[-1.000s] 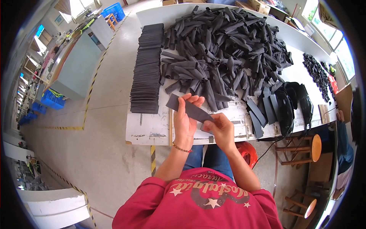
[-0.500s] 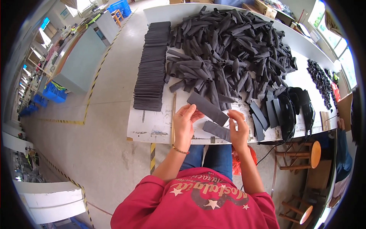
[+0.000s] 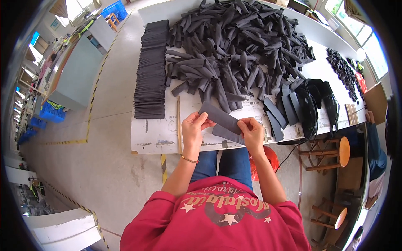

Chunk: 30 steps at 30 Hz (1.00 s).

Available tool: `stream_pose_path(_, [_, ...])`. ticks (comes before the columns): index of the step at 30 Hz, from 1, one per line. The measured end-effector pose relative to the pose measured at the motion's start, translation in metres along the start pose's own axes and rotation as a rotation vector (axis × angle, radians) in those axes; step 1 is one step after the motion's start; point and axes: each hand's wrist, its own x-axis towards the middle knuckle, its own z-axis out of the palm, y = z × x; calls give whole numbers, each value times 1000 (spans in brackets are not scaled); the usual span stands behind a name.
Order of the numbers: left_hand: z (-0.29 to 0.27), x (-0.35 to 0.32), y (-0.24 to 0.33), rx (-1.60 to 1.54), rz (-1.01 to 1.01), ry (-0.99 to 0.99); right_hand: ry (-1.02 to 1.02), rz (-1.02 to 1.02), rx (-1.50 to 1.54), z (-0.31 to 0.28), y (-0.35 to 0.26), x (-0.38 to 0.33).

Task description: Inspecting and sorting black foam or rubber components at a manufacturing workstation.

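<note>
A flat dark grey fabric strip [image 3: 220,117] is stretched at a slant between my hands, above the near edge of the table. My left hand [image 3: 195,126] pinches its left end between thumb and fingers. At the other end, my right hand [image 3: 252,133] grips the corner, thumb on top. Partly covered by this strip, a second dark fabric strip [image 3: 226,134] lies on the white table [image 3: 161,136]. Beyond my hands is a large heap of curled dark fabric pieces [image 3: 238,46].
Left of the heap runs a long neat row of stacked dark strips [image 3: 150,71]. Flat dark panels [image 3: 276,115] and black molded pieces [image 3: 309,108] with a cable lie at the right. A wooden stick [image 3: 179,125] rests near my left hand. Wooden stools [image 3: 344,152] stand at lower right.
My right hand, loosely curled near the strip's right end before, now pinches that end. The strip stays in my left hand. The whole view has shifted slightly.
</note>
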Motion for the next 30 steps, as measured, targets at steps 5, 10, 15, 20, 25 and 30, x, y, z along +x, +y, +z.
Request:
stream_pose_path(5, [0, -1, -9, -25, -19, 26, -6, 21, -11, -6, 13, 7])
stream_pose_path(10, [-9, 1, -20, -20, -40, 78, -137, 299, 435, -18, 11, 7])
stream_pose_path(15, [-9, -4, -33, -70, -157, -8, -128, 200, 134, -42, 36, 12])
stream_pose_path(20, [-23, 29, -36, 55, -93, 46, -32, 224, 16, -130, 39, 21])
stream_pose_path(25, [0, 74, -37, 275, -26, 24, -21, 258, -104, -149, 55, 29])
stream_pose_path(30, [20, 102, -45, 406, 0, 132, -52, 225, -175, -118, 64, 38])
